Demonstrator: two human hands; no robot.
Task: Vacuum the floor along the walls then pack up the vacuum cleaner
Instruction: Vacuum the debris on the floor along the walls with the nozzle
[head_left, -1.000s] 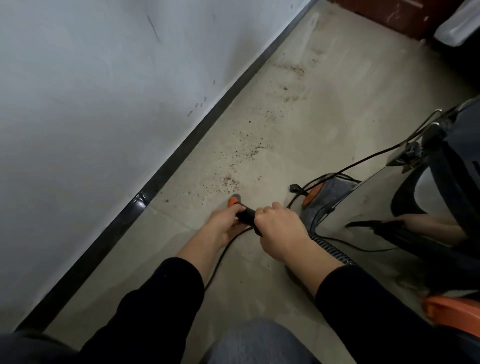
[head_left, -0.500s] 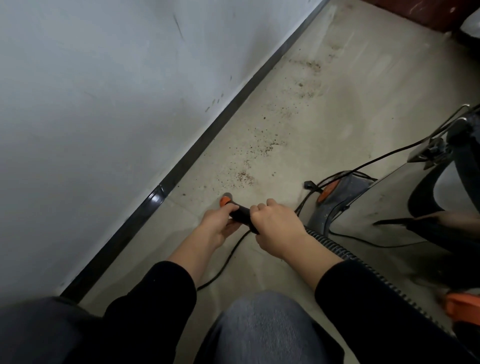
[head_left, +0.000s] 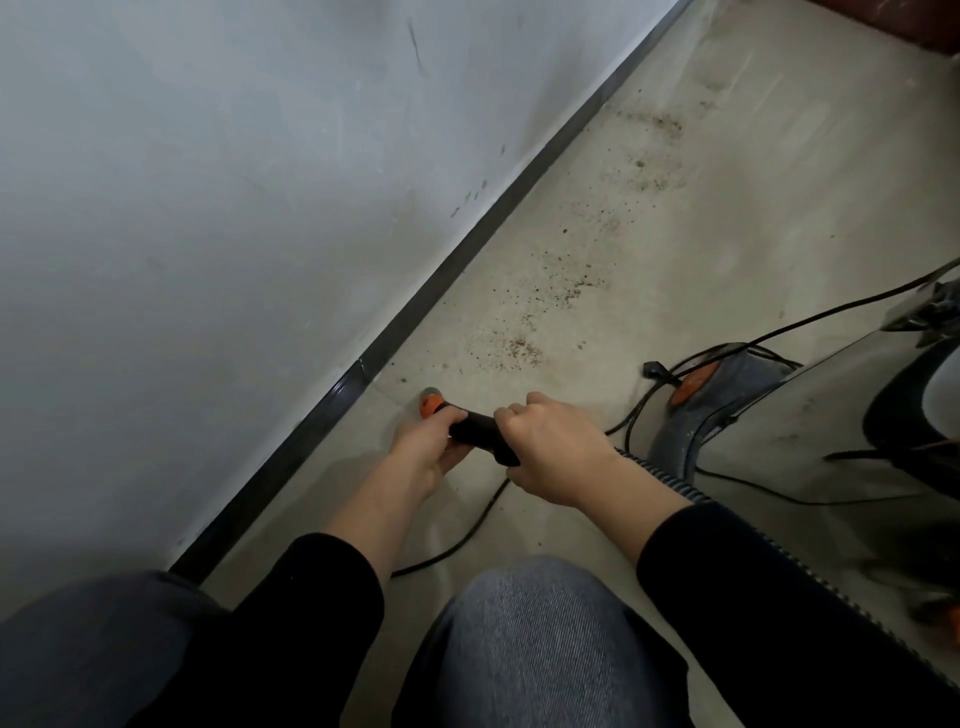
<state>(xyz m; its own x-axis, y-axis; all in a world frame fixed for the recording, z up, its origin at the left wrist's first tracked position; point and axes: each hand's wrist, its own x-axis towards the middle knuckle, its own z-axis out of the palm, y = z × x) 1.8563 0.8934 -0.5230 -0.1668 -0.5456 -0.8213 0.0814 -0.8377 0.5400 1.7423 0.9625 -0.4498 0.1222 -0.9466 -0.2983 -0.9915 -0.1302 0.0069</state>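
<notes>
Black nozzle (head_left: 475, 431), one; left hand (head_left: 422, 453), right hand (head_left: 551, 457)

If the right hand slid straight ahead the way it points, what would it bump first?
Probably the left hand, gripping the same black vacuum tube just ahead of the right hand; beyond it sit the tube's orange tip and the dark skirting strip.

open floor (head_left: 727, 218) ahead, wall (head_left: 208, 208) left, cord (head_left: 779, 327) right
</notes>
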